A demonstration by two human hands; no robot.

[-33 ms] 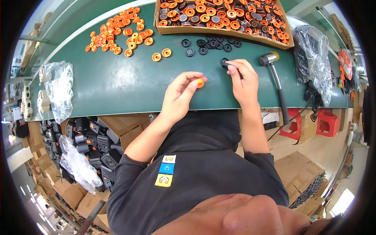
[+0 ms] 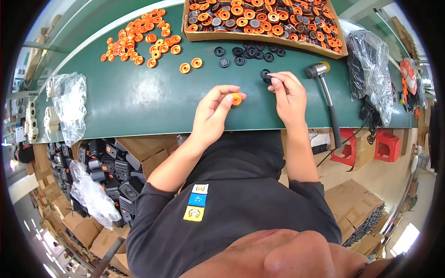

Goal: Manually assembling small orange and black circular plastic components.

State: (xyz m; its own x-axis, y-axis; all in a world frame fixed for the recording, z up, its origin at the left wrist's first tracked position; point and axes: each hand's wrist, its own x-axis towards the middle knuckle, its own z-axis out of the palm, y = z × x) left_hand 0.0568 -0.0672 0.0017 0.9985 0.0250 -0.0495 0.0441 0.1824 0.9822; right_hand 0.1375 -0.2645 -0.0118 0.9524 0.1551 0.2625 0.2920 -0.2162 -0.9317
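Observation:
My left hand (image 2: 212, 113) pinches a small orange round wheel-like part (image 2: 236, 99) between thumb and fingers, just above the green tabletop. To its right, my right hand (image 2: 290, 96) has thumb and fingertips closed on a black round cap (image 2: 265, 74), whose near edge is partly hidden by the fingers. The two parts are apart. Beyond my hands lie two loose orange parts (image 2: 185, 68) and a scattered group of black caps (image 2: 251, 52). A larger heap of orange parts (image 2: 139, 34) lies at the far left.
A cardboard box (image 2: 278, 38) full of orange-and-black parts stands at the back. A mallet (image 2: 327, 92) lies at right, near plastic-wrapped black items (image 2: 371, 69). Clear plastic bags (image 2: 72, 106) lie at left. Below the bench are black housings (image 2: 111, 171) and red stools (image 2: 387, 146).
The black cap in my right hand has tilted and shifted slightly toward me, with small finger movement. My left hand keeps nearly the same place with the orange part.

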